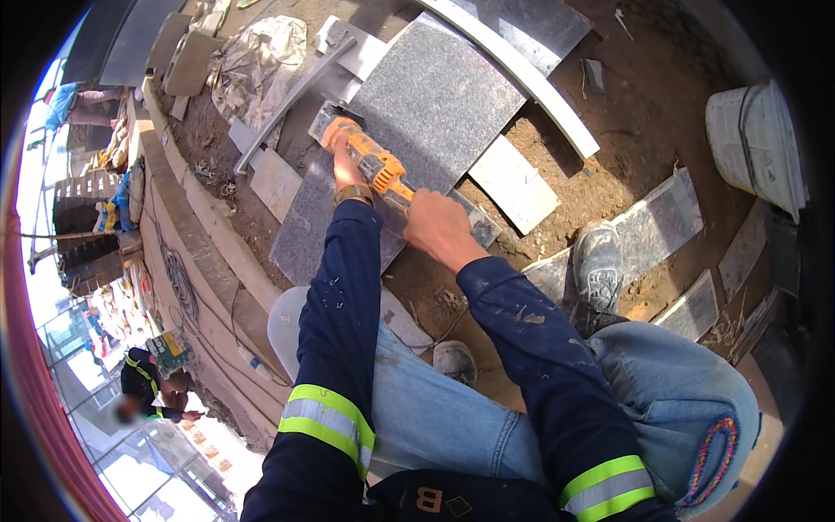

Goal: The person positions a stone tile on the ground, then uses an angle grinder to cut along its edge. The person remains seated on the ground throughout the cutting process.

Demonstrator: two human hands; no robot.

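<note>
At eleven o'clock, an orange power tool point(389, 174) over a grey slab point(439, 91).
Left hand point(344, 165) and right hand point(437, 224) wrap closed fingers around it; work appears under way, no finished cut visible, remainder unclear. Towards two o'clock, a white bucket point(753, 143), contents hidden.

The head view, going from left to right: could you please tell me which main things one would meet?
Crumpled beige sheet, orange handheld power tool, person's bare right hand, dusty grey laced shoe, white round plastic bucket.
</note>
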